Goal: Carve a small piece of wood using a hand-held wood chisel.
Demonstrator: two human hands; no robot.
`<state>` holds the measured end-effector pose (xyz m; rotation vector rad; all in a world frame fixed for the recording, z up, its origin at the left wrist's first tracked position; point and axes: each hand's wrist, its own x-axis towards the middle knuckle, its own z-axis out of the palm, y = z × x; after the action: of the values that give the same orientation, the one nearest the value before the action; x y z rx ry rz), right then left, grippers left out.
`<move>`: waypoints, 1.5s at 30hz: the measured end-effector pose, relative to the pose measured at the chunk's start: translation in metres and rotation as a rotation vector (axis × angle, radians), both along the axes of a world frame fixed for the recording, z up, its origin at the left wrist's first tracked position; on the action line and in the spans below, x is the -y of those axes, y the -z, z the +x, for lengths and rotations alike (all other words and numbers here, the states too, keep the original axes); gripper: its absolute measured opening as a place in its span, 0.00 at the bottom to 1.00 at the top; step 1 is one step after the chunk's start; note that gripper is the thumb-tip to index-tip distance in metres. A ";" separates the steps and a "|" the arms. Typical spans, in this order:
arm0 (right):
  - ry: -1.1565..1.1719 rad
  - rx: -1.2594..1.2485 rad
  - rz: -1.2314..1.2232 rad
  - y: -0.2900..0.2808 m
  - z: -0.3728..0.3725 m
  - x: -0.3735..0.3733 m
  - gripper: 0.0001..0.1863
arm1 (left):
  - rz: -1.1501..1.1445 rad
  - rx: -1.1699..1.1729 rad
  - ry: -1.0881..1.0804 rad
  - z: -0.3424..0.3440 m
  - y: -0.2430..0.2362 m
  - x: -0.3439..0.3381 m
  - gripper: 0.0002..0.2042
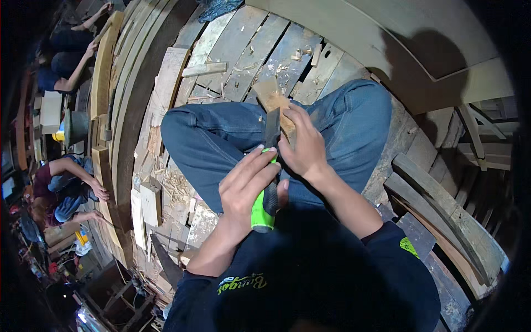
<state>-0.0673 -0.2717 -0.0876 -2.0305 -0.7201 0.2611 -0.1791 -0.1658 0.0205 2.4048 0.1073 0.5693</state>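
Note:
In my lap lies a small, pale wooden piece [272, 93], its far end pointing away from me. My left hand [246, 185] is wrapped round the bright green and black handle of a chisel [262, 213]. The chisel's dark flat blade lies over the wood, its square end pointing away from my body. My right hand [304, 144] grips the wood from the right, fingertips over its edge and thumb beside the blade. Part of the wood is hidden under the blade and my right fingers.
Wood chips and shavings [174, 185] litter the plank floor [232, 41]. A long curved beam [130, 110] runs along the left, with other people [69, 188] beyond it. Curved timbers [448, 216] lie at right. A large pale panel [359, 39] stands ahead. A saw-like blade [165, 260] lies lower left.

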 end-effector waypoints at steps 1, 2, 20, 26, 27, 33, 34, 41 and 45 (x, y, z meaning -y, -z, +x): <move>0.011 -0.032 -0.041 -0.003 0.000 0.001 0.29 | -0.006 0.013 -0.002 0.000 0.005 0.001 0.12; 0.023 -0.062 -0.077 -0.006 0.001 0.000 0.30 | -0.008 0.028 -0.002 0.001 0.008 0.000 0.12; -0.023 0.073 -0.163 -0.004 -0.001 -0.002 0.28 | -0.085 -0.051 -0.043 0.006 0.033 -0.008 0.11; -0.045 0.036 -0.103 0.001 0.005 0.002 0.33 | -0.138 -0.052 0.006 -0.003 -0.002 -0.008 0.09; -0.053 0.004 -0.134 0.000 0.003 0.000 0.36 | -0.138 -0.050 0.003 -0.001 0.003 -0.008 0.09; -0.097 -0.061 -0.198 -0.001 0.007 0.001 0.37 | -0.121 -0.047 0.004 0.001 0.003 -0.007 0.08; -0.094 -0.064 -0.210 -0.002 0.006 0.001 0.37 | -0.118 -0.052 0.006 -0.001 0.005 -0.006 0.07; -0.071 -0.127 -0.192 -0.004 0.005 0.001 0.36 | -0.110 -0.019 0.016 0.004 0.014 -0.001 0.08; -0.084 -0.095 -0.176 -0.003 0.007 -0.004 0.34 | -0.078 0.048 0.024 0.000 0.027 -0.005 0.08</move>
<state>-0.0600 -0.2681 -0.0848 -2.1402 -0.7455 0.4818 -0.1794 -0.1605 -0.0068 2.3122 0.0784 0.5998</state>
